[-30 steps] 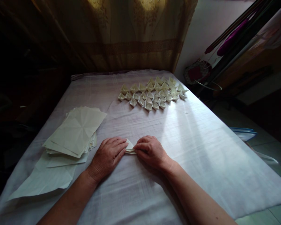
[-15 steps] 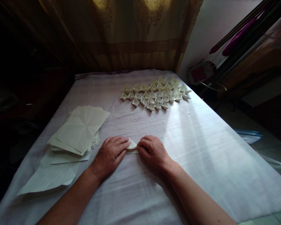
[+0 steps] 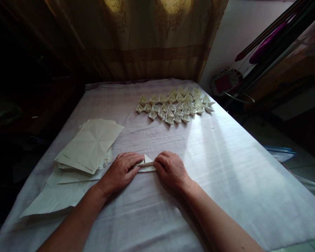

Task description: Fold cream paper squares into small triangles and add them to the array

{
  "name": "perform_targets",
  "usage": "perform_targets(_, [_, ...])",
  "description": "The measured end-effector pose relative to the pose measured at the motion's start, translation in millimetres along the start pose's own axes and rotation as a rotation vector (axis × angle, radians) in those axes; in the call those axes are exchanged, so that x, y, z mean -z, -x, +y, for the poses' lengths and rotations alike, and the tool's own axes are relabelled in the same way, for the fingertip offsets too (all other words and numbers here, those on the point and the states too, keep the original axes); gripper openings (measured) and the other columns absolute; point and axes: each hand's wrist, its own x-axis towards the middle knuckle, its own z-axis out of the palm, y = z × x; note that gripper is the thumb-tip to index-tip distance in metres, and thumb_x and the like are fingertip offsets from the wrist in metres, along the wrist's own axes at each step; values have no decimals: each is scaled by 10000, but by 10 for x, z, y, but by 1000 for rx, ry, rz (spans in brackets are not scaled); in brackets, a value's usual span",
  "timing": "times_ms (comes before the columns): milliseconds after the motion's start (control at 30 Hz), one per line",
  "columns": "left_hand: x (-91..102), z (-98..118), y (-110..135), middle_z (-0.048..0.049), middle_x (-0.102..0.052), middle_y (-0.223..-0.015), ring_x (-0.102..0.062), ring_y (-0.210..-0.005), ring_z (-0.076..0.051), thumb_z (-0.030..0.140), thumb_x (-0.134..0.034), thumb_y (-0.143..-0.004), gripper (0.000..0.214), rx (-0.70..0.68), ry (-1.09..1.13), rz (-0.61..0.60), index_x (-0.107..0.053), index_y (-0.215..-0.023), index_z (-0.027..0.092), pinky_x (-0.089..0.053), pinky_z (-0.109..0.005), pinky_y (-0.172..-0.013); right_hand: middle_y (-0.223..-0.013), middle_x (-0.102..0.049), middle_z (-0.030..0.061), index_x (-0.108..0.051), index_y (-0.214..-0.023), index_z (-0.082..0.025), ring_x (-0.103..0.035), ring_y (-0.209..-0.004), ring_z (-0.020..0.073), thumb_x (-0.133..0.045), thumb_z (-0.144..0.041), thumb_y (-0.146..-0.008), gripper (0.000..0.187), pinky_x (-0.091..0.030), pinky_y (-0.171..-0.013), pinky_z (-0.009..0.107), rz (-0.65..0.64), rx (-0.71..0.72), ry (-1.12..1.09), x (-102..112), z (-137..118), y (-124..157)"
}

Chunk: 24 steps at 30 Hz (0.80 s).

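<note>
A small piece of folded paper [image 3: 147, 168] lies on the cloth between my two hands, with a triangular peak at its far side and a narrow strip along its near side. My left hand [image 3: 123, 170] is closed on its left end, thumb on the near side and fingers over the top. On the right end, the curled fingers of my right hand [image 3: 170, 169] grip the paper and hide that corner. To the left lies a stack of creased paper sheets [image 3: 94, 143].
Rows of small folded paper boats [image 3: 173, 106] stand toward the far right of the cloth-covered table [image 3: 225, 182]. A larger loose sheet [image 3: 52, 197] sticks out under the stack. Behind the table hangs a curtain [image 3: 147, 52]. A bag [image 3: 225, 82] is beyond the right edge.
My left fingers and thumb have shifted slightly left along the folded paper, so more of its near strip shows. My right hand has stayed almost still.
</note>
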Motion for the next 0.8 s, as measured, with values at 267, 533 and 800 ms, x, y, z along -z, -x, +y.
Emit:
perform_targets(267, [77,-107,32,-52,-687,-1265,-590,-1222,-217,189,-424,-928,376,-33,77,-92,-652,-1225,227,-455,-426,-1055,-815,-669,29,-681,-770,-204,-595,-763,152,-585,-189,-907,168,-389,-731,268,-30,35,-55,2,39,1])
perform_targets(533, [99,-89,29,-41,-690,-1260,-588,-1223,-217,122,-440,-852,452,-28,69,-102,-652,-1234,240,-458,-425,-1061,-818,-670,34,-688,-783,-204,-592,-756,157,-573,-190,-906,170,-397,-723,277,-9,44,-73,-21,64,3])
perform_targets(800, [68,-86,40,-47,-700,-1238,-595,-1213,-216,109,-465,-855,435,-37,57,-75,-648,-1224,251,-460,-435,-1050,-822,-680,39,-701,-796,-207,-610,-769,162,-571,-211,-914,175,-417,-740,287,-4,59,-86,-21,73,6])
